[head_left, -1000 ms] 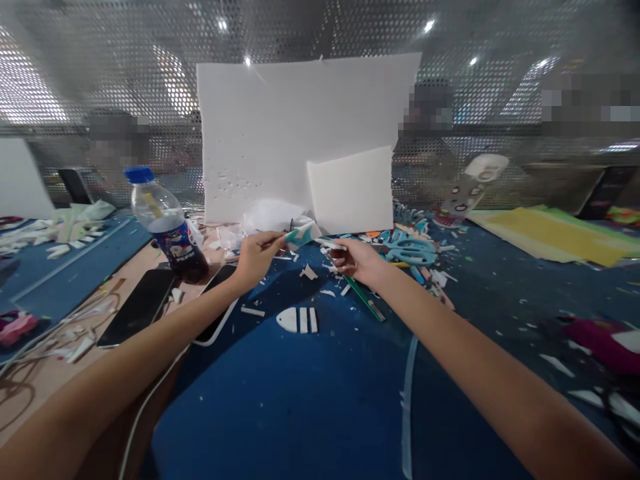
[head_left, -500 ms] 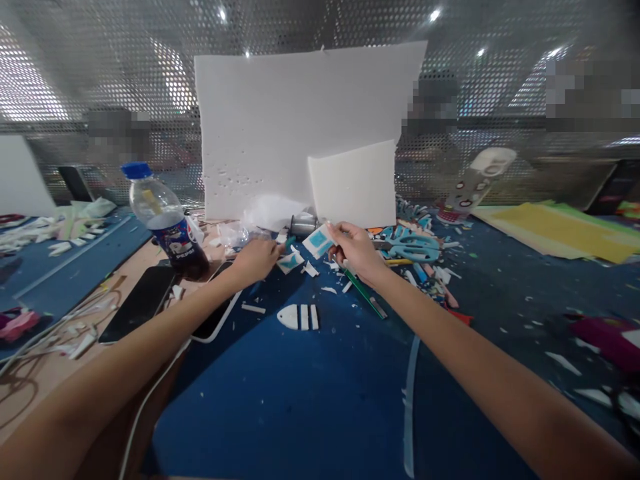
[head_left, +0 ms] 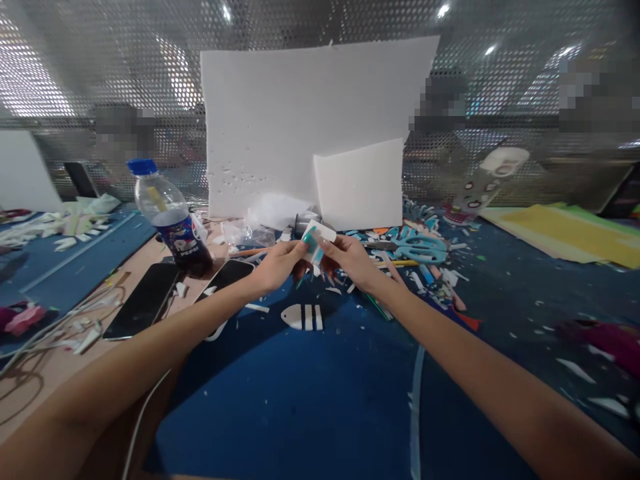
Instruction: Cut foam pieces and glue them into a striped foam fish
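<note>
Both hands meet above the blue mat, in front of the standing boards. My right hand (head_left: 353, 261) is closed, pinching a small white foam piece with a blue patch (head_left: 325, 232) between thumb and fingers. On the same piece from the other side is my left hand (head_left: 280, 263), also closed. A teal bit shows at the left thumb; whether it is loose or part of the piece I cannot tell. Below the hands lie a white rounded foam piece (head_left: 291, 317) and two white strips (head_left: 313, 317) in a row. A green tool (head_left: 381, 307) is mostly hidden by my right forearm.
A Pepsi bottle (head_left: 175, 230) and two phones (head_left: 145, 300) are at left, with a white cable. Blue-handled scissors (head_left: 417, 248) lie amid foam scraps at right. White boards (head_left: 300, 120) stand behind; yellow sheets (head_left: 560, 230) lie far right. A clear strip (head_left: 416, 413) is nearer.
My left hand has moved right and up from the scraps to the foam piece, which both hands now hold. The piece is now tilted differently. The view has shifted slightly.
</note>
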Available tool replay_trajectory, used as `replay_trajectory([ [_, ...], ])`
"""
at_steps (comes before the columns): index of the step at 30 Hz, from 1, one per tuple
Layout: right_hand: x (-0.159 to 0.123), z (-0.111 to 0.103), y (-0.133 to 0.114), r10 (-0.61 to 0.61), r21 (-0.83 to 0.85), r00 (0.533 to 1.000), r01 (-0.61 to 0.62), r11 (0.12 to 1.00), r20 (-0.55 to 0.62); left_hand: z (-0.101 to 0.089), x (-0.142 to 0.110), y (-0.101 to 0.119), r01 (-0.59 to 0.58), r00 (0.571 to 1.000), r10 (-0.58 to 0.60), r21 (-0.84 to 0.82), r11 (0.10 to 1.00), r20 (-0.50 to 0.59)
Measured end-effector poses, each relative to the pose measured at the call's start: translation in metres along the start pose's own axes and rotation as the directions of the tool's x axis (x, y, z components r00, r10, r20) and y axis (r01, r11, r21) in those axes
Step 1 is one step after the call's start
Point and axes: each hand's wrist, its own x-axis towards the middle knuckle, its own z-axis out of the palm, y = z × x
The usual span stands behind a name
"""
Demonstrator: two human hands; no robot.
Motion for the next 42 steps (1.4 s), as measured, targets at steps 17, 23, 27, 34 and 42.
replay_trajectory([
  [17, -0.006, 0.004, -0.005, -0.101, 0.108, 0.992, 0.092, 0.990, 0.082, 0.011, -0.007, 0.009, 0.192, 0.981, -0.180, -0.366, 0.911, 0.067],
  [23, -0.006, 0.009, -0.003, -0.076, 0.206, 0.994, 0.058, 0.977, 0.077, 0.015, -0.008, 0.015, 0.212, 0.977, -0.206, -0.406, 0.889, 0.060],
  [27, -0.004, 0.010, 0.000, -0.050, 0.215, 0.996, 0.034, 0.976, 0.069, 0.015, -0.010, 0.014, 0.163, 0.980, -0.194, -0.402, 0.901, -0.037],
  [34, -0.005, 0.012, -0.006, -0.025, 0.159, 0.998, 0.016, 0.987, 0.055, 0.013, -0.008, 0.010, 0.133, 0.968, -0.202, -0.375, 0.917, -0.150],
  [42, -0.004, 0.014, -0.002, -0.053, 0.214, 0.994, 0.031, 0.976, 0.097, 0.019, -0.008, 0.010, 0.144, 0.968, -0.210, -0.374, 0.916, -0.141],
])
